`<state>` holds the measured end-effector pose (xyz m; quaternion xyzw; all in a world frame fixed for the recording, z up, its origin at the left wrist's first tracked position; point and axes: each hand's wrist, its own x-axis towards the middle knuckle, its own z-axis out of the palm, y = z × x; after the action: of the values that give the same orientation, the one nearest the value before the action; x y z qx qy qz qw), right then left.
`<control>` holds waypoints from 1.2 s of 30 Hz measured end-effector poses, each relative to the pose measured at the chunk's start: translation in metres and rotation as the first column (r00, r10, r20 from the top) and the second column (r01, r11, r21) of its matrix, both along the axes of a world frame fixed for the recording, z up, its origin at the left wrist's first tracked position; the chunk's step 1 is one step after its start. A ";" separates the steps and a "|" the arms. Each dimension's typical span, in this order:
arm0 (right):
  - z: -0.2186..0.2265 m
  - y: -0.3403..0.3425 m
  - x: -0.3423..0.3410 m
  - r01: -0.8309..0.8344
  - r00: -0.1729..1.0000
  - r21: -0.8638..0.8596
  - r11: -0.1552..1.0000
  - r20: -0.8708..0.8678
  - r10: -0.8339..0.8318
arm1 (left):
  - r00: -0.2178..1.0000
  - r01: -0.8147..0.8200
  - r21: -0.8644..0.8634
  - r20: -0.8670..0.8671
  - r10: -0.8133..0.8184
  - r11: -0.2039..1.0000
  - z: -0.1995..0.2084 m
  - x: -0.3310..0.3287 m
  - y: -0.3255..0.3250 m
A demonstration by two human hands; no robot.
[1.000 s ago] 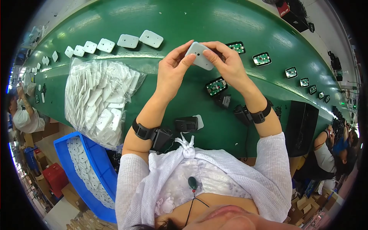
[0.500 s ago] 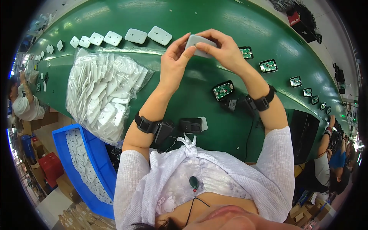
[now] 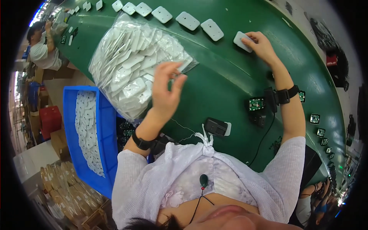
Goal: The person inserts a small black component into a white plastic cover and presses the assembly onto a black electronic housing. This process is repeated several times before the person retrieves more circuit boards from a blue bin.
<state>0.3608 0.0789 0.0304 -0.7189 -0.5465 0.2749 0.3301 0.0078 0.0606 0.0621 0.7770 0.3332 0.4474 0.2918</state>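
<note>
At the far edge of the green table, my right hand (image 3: 262, 48) grips a white, rounded rectangular plastic cover (image 3: 240, 41) between thumb and fingers. The cover sits at or just above the table, at the right end of a row of similar white covers (image 3: 188, 21). My left hand (image 3: 167, 90) holds nothing; its thumb and curled fingers are apart, slightly blurred. It hovers at the near right side of a clear plastic bag (image 3: 184, 69) filled with flat white covers.
A green circuit board in a black case (image 3: 257, 104) lies by my right wrist, with more cases (image 3: 314, 119) curving off right. A black device (image 3: 217, 127) lies near my waist. A blue bin (image 3: 107, 134) of white parts stands left. Another person (image 3: 44, 53) sits far left.
Both hands were on the white cover; my left hand has let go and come back toward the bag. My right hand has carried the cover right, to the row's end. The view has turned.
</note>
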 end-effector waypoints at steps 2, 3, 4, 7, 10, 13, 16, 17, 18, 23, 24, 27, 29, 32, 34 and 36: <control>0.006 0.003 0.005 -0.027 0.998 -0.062 0.998 -0.053 0.024 | 0.982 -0.153 0.057 -0.101 0.158 0.987 0.003 -0.025 0.019; 0.009 0.003 0.007 -0.048 0.994 -0.122 0.991 -0.102 0.036 | 0.983 -0.151 0.052 -0.102 0.155 0.987 0.003 -0.036 0.028; 0.014 0.003 0.005 -0.024 0.991 -0.145 0.989 -0.133 0.005 | 0.917 -0.187 0.220 -0.311 0.251 0.957 0.001 -0.046 0.038; 0.013 0.007 0.009 -0.075 0.991 -0.157 0.985 -0.125 0.055 | 0.754 -0.151 0.408 -0.542 0.372 0.900 -0.003 -0.056 0.056; 0.011 0.017 0.009 -0.114 0.992 -0.217 0.970 -0.068 0.102 | 0.673 -0.124 0.442 -0.621 0.402 0.889 -0.009 -0.058 0.062; 0.006 0.024 0.006 -0.066 0.997 -0.150 0.987 0.017 0.070 | 0.622 -0.122 0.454 -0.658 0.424 0.883 -0.013 -0.057 0.066; 0.001 0.020 0.028 -0.022 0.996 -0.061 0.998 0.080 0.027 | 0.565 -0.135 0.492 -0.675 0.474 0.860 -0.021 -0.052 0.074; 0.014 0.016 0.027 0.015 0.989 0.009 1.000 0.149 -0.016 | 0.578 -0.116 0.483 -0.677 0.455 0.868 -0.024 -0.055 0.077; 0.041 0.001 0.025 0.073 0.976 0.010 0.997 0.206 -0.074 | 0.612 -0.100 0.497 -0.652 0.447 0.862 -0.027 -0.053 0.083; 0.150 -0.106 -0.002 0.126 0.948 0.192 0.973 0.266 -0.175 | 0.645 -0.104 0.579 -0.580 0.498 0.809 -0.027 -0.061 0.088; 0.162 -0.130 -0.005 0.138 0.948 0.202 0.970 0.257 -0.188 | 0.658 -0.089 0.571 -0.581 0.479 0.816 -0.023 -0.064 0.086; 0.147 -0.216 0.008 0.222 0.827 0.118 0.968 0.504 -0.251 | 0.655 -0.172 0.497 -0.588 0.476 0.851 -0.013 -0.071 0.075; 0.120 -0.257 -0.003 0.238 0.810 0.125 0.963 0.522 -0.267 | 0.755 -0.281 0.487 -0.419 0.504 0.827 0.001 -0.080 0.060; 0.074 -0.314 -0.036 0.414 0.727 0.062 0.908 0.578 -0.371 | 0.894 -0.299 0.158 -0.299 0.334 0.941 -0.007 -0.073 0.044; 0.051 -0.331 -0.051 0.540 0.692 -0.054 0.840 0.597 -0.406 | 0.993 -0.121 -0.295 -0.032 0.117 0.948 -0.005 -0.053 0.019; 0.033 -0.336 -0.065 0.544 0.684 0.003 0.839 0.578 -0.445 | 0.996 0.060 -0.413 0.083 -0.029 0.909 -0.011 -0.030 -0.005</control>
<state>0.2956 -0.2570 0.0633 -0.9126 -0.3778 -0.0013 0.1564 -0.0222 0.0559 0.0509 0.6874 0.3916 0.3883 0.4725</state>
